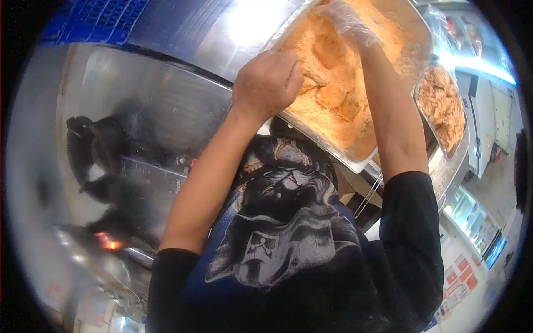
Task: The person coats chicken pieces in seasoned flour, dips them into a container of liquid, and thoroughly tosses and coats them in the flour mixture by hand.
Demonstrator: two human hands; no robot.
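Observation:
A large metal tray [355, 166] holds orange breading powder [313, 114], with several coated lumps [328, 53] half buried in it. My left hand [269, 83] is bare and closed in a fist at the tray's left edge; whatever its fingers hold, if anything, is hidden. Over the far part of the tray reaches my right hand [350, 25], in a clear plastic glove. Its fingers are stretched out to the left, down against the powder, with no object visible in them.
Right of the tray stands a smaller metal pan [442, 108] of raw-looking, shaggy meat. A steel counter [222, 44] and a blue plastic basket [91, 22] lie at the upper left. Dark pan-like cookware [97, 147] and a small orange flame [109, 242] are on the left.

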